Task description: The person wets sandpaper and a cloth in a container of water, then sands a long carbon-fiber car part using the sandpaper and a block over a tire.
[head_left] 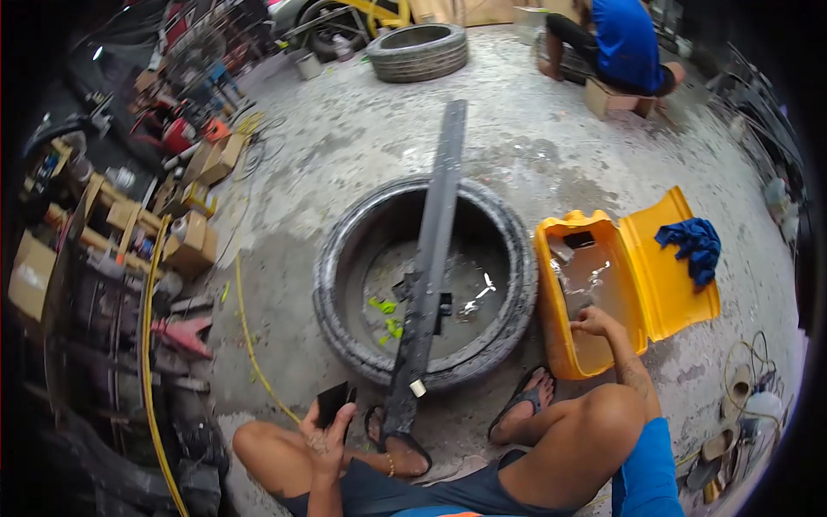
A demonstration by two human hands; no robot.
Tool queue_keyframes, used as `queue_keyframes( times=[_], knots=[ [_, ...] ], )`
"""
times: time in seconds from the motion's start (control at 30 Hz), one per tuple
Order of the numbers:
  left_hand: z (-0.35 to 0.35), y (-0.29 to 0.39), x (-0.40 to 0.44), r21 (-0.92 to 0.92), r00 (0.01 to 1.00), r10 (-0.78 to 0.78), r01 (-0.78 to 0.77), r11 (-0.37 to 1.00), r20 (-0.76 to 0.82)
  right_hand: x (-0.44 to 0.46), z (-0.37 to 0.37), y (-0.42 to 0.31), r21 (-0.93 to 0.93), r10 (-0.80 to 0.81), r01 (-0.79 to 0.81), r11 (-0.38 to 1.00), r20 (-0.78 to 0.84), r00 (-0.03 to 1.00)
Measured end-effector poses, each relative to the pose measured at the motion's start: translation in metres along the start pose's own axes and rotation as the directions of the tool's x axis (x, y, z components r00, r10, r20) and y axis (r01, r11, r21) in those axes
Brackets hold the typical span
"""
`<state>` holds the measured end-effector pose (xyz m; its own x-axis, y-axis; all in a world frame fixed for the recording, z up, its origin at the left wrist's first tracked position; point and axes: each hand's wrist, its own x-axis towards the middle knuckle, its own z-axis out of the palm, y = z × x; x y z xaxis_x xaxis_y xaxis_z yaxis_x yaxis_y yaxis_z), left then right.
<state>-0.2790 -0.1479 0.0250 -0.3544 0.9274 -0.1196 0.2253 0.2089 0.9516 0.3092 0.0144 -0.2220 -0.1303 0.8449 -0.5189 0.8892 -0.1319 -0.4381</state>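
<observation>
My left hand [326,435] is closed around a flat black piece [332,403], held upright above my left knee. My right hand [594,321] reaches into a yellow container [546,293] of cloudy water, its fingers bent together near the surface; what they hold, if anything, is too small to tell. Between them lies a large tire [332,332] with water inside. A long dark bar [438,202] rests across the tire, its near end by my feet. A small whitish block [418,389] sits at the bar's lower part. Bright green scraps and dark pieces lie inside the tire.
The container's open yellow lid [676,306] carries a dark blue cloth [692,248]. Another tire [417,53] lies at the back. A person in blue [624,47] sits on a box at the back right. Boxes, tools and a yellow hose [148,345] line the left side.
</observation>
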Motion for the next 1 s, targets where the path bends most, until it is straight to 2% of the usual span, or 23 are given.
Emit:
queue_keyframes(
  times=[0.03,0.1,0.13,0.2,0.23,0.27,0.3,0.33,0.4,0.47,0.53,0.6,0.67,0.73,0.8,0.87,0.9,0.93,0.97,1.0],
  knots=[
    [-0.004,-0.005,0.000,-0.013,1.000,-0.020,0.020,1.000,0.006,0.008,0.001,0.010,-0.062,0.080,-0.080,0.995,-0.004,0.997],
    [-0.011,-0.013,0.000,-0.035,1.000,-0.032,0.032,0.999,0.001,0.007,0.009,0.024,0.028,0.061,-0.060,0.998,-0.038,0.997],
    [-0.013,-0.017,0.000,-0.059,0.999,-0.038,0.039,0.997,0.023,0.003,0.014,0.025,0.009,0.046,-0.046,0.999,-0.037,0.998],
    [-0.013,-0.023,0.006,-0.069,1.000,-0.020,0.021,0.997,0.024,0.001,0.017,0.024,-0.345,0.179,-0.212,0.914,-0.124,0.976],
    [-0.011,-0.027,0.009,-0.087,0.998,-0.034,0.038,0.996,0.043,0.000,0.012,0.025,-0.361,0.167,-0.201,0.911,-0.122,0.978],
    [-0.007,-0.031,0.013,-0.103,0.997,-0.050,0.056,0.993,0.067,-0.007,0.005,0.023,0.302,0.233,-0.240,0.923,0.057,0.971],
    [-0.002,-0.036,0.018,-0.156,0.995,-0.066,0.076,0.985,0.071,-0.017,-0.001,0.023,0.814,0.174,-0.295,0.500,0.239,0.955],
    [0.004,-0.037,0.024,-0.165,0.996,-0.068,0.078,0.983,0.066,-0.030,-0.018,0.005,0.809,0.174,-0.294,0.509,0.238,0.955],
    [0.020,-0.035,0.040,-0.384,0.964,-0.199,0.255,0.887,0.179,-0.056,-0.073,-0.071,0.923,0.057,-0.190,0.336,0.181,0.982],
    [0.047,-0.035,0.061,-0.411,0.965,-0.158,0.234,0.881,0.212,-0.056,-0.110,-0.128,0.942,-0.174,-0.111,0.315,0.173,0.969],
    [0.086,-0.027,0.078,-0.495,0.959,-0.112,0.232,0.837,0.259,-0.059,-0.134,-0.198,0.900,-0.192,-0.095,0.425,0.193,0.962],
    [0.127,-0.027,0.094,-0.601,0.923,-0.137,0.342,0.722,0.360,-0.064,-0.136,-0.273,0.847,-0.236,-0.124,0.518,0.281,0.930],
    [0.157,-0.034,0.102,-0.573,0.873,-0.237,0.464,0.676,0.427,-0.056,-0.110,-0.325,0.792,-0.303,-0.176,0.584,0.414,0.858],
    [0.171,-0.044,0.102,-0.616,0.815,-0.288,0.572,0.542,0.504,-0.058,-0.077,-0.374,0.694,-0.336,-0.122,0.710,0.485,0.807],
    [0.169,-0.061,0.103,-0.723,0.780,-0.218,0.626,0.292,0.587,-0.054,-0.042,-0.399,0.642,-0.381,-0.006,0.766,0.462,0.801],
    [0.154,-0.088,0.120,-0.640,0.756,-0.387,0.654,0.404,0.529,-0.054,-0.013,-0.412,0.609,-0.419,0.126,0.783,0.368,0.830],
    [0.136,-0.108,0.127,-0.649,0.747,-0.261,0.661,0.377,0.611,-0.054,0.006,-0.409,0.574,-0.435,0.217,0.790,0.275,0.857],
    [0.106,-0.091,0.122,-0.641,0.846,-0.241,0.522,0.562,0.476,-0.052,0.028,-0.400,0.502,-0.398,0.257,0.826,0.197,0.896],
    [0.077,-0.077,0.119,-0.550,0.885,-0.239,0.440,0.710,0.399,-0.063,0.045,-0.396,0.342,-0.422,0.374,0.862,0.076,0.903],
    [0.053,-0.084,0.125,-0.374,0.916,-0.183,0.320,0.870,0.358,-0.076,0.063,-0.392,0.160,-0.460,0.460,0.873,-0.041,0.887]
  ],
)
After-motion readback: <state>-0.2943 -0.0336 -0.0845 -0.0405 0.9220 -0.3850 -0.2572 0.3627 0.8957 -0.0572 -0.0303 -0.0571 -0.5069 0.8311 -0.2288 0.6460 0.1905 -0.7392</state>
